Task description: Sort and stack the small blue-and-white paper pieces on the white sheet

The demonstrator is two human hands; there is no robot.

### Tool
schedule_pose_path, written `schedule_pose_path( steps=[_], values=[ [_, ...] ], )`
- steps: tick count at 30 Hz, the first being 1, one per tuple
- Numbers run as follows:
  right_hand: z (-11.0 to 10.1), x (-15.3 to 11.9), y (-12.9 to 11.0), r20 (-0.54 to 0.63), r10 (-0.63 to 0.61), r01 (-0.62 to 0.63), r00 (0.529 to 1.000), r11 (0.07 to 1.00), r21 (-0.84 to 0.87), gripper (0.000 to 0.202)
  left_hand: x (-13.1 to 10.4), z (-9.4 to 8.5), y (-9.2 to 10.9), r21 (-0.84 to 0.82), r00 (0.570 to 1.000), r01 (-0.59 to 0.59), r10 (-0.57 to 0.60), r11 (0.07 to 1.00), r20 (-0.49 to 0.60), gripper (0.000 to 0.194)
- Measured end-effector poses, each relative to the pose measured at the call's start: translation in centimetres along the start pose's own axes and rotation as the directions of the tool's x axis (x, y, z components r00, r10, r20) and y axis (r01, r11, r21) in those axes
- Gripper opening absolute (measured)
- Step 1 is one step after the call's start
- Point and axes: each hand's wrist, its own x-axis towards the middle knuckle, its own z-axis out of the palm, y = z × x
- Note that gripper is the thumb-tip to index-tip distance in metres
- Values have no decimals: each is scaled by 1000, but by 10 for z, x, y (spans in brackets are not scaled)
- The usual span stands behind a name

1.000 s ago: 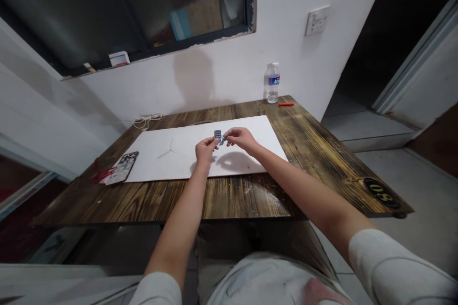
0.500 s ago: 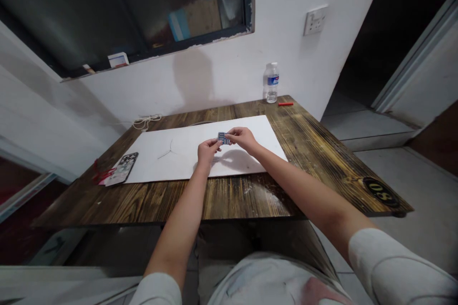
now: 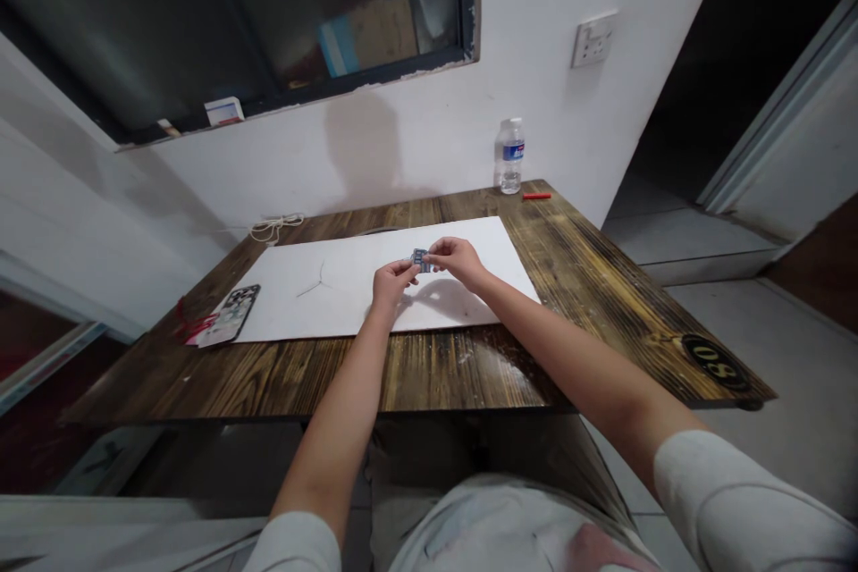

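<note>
Between my two hands is a small flat blue-grey piece (image 3: pixel 420 258) with dark rectangular markings; its exact kind is too small to make out. My left hand (image 3: pixel 392 281) pinches its left side between thumb and fingers. From the right, my right hand (image 3: pixel 459 259) grips the opposite side with its fingertips. Both hands hold it a little above a white board (image 3: pixel 349 268), where their shadow falls. Thin dark strands (image 3: pixel 320 281) in a branching shape show on the board to the left.
The board lies on a dark wooden table (image 3: pixel 268 380). A patterned phone case (image 3: pixel 234 313) sits at its left end beside red cord (image 3: pixel 194 324). Farther back are a coiled pale cable (image 3: pixel 276 225), a water bottle (image 3: pixel 512 156) and a red stick-like object (image 3: pixel 537 196).
The small flat piece looks slightly more tilted between my fingers. Both hands keep their hold on it and have hardly moved; the whole view has shifted very slightly.
</note>
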Motion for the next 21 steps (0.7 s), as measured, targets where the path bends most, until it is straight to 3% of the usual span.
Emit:
schedule_pose_path(
  steps=[9, 14, 21],
  values=[
    [4, -1, 3, 40, 41, -45, 998, 991, 123, 43, -3, -1, 5, 5, 989, -82, 80, 997, 126, 34],
    [9, -2, 5, 97, 93, -113, 991, 966, 231, 41, -1, -3, 2, 16, 986, -105, 102, 994, 129, 39],
    [16, -4, 9, 81, 132, -151, 988, 940, 305, 46, 0, -2, 2, -5, 984, -112, 111, 994, 137, 41]
  ],
)
